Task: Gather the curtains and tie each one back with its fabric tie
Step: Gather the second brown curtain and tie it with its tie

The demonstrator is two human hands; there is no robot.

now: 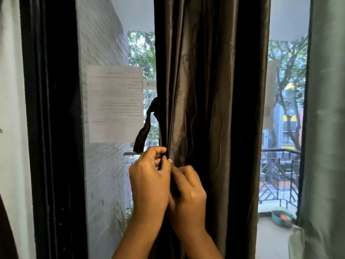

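Note:
A dark brown curtain (211, 94) hangs in loose folds down the middle of the window. Its matching fabric tie (145, 128) dangles from the curtain's left edge, knotted near the top and ending just above my hands. My left hand (149, 182) pinches the curtain's left edge between thumb and curled fingers. My right hand (188, 191) sits against it, fingers curled, pinching the same edge just below. A second, grey-green curtain (326, 128) hangs at the far right.
A black window frame (52, 128) stands at the left beside a white wall. A printed paper sheet (114, 103) is stuck on the glass. Outside are a brick wall, a balcony railing (280, 176) and trees.

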